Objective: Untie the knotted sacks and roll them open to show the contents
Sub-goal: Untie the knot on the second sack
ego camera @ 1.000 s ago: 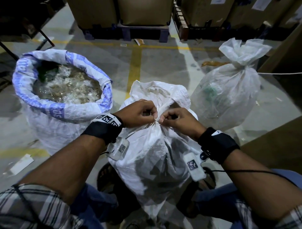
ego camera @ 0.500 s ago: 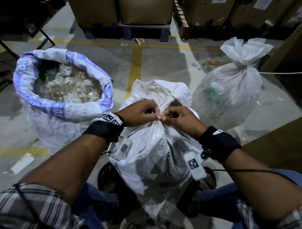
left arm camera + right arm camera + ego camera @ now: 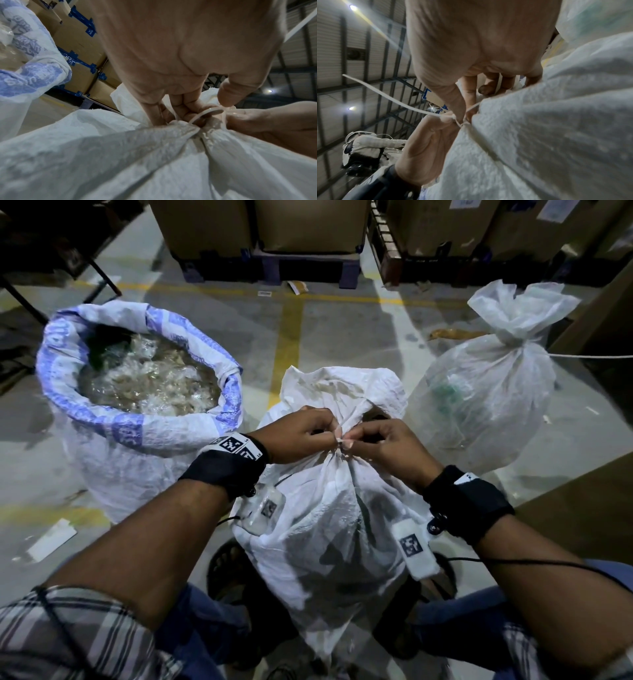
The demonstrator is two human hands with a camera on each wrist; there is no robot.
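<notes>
Sacks: 3 total. Open sack with blue-printed rolled rim (image 3: 137, 436): 1. Tied white woven sack (image 3: 329, 529): 1. Tied translucent sack (image 3: 486, 392): 1. Hands: 2, left (image 3: 298, 436), right (image 3: 390, 446). White tie strip (image 3: 388, 98): 1.

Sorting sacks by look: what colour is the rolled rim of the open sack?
The open sack's rolled rim is white with blue-purple printing, clearest in the head view.
</notes>
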